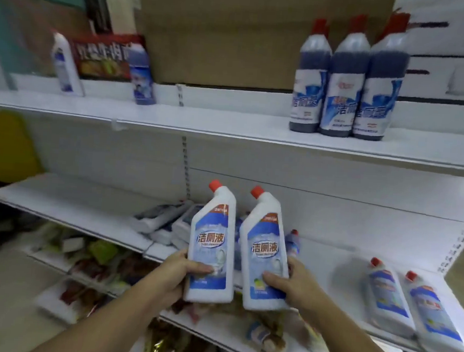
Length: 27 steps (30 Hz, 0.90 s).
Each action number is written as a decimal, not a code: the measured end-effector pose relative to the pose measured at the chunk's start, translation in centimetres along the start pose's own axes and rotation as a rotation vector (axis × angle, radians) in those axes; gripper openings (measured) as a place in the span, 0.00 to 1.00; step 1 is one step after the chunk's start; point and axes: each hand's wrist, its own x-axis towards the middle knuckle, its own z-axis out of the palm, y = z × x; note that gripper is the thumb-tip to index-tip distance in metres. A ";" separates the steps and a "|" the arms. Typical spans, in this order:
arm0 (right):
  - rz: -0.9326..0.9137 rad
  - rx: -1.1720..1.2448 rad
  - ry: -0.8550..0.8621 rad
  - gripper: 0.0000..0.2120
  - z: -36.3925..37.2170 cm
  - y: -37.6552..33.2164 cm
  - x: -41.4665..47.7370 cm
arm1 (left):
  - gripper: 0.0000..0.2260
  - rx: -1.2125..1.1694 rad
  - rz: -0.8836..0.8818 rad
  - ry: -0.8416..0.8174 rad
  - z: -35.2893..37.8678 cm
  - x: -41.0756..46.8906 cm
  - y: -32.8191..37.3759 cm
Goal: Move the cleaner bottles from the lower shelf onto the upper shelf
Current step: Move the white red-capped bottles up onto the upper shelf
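My left hand [174, 272] grips a white cleaner bottle [212, 230] with a red cap, held upright above the lower shelf [84, 206]. My right hand [286, 281] grips a second, matching bottle [264, 242] right beside it. Two more white bottles [388, 296] [433, 314] lie flat at the right of the lower shelf. A small blue bottle [293, 241] and several packs sit behind the held pair. On the upper shelf [215, 124] stand three dark-blue bottles [346, 82] at the right, plus a white bottle [64, 65] and a blue one [141, 77] at the left.
A large cardboard box [222, 36] stands at the back of the upper shelf, with a red food pack [101, 57] to its left. Below the lower shelf lie trays of mixed packaged goods [102, 262]. A yellow object [3, 141] sits at the far left.
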 end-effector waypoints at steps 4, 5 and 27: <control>-0.056 0.038 -0.131 0.25 8.9 -3.2 1.8 | 0.25 -0.029 0.087 0.103 -7.8 -4.4 2.7; -0.069 0.043 -0.160 0.25 11.2 -4.1 2.3 | 0.26 -0.038 0.109 0.126 -9.7 -5.5 3.5; -0.316 0.056 -0.338 0.26 49.4 -19.5 13.1 | 0.27 -0.090 0.490 0.212 -46.9 -13.0 21.7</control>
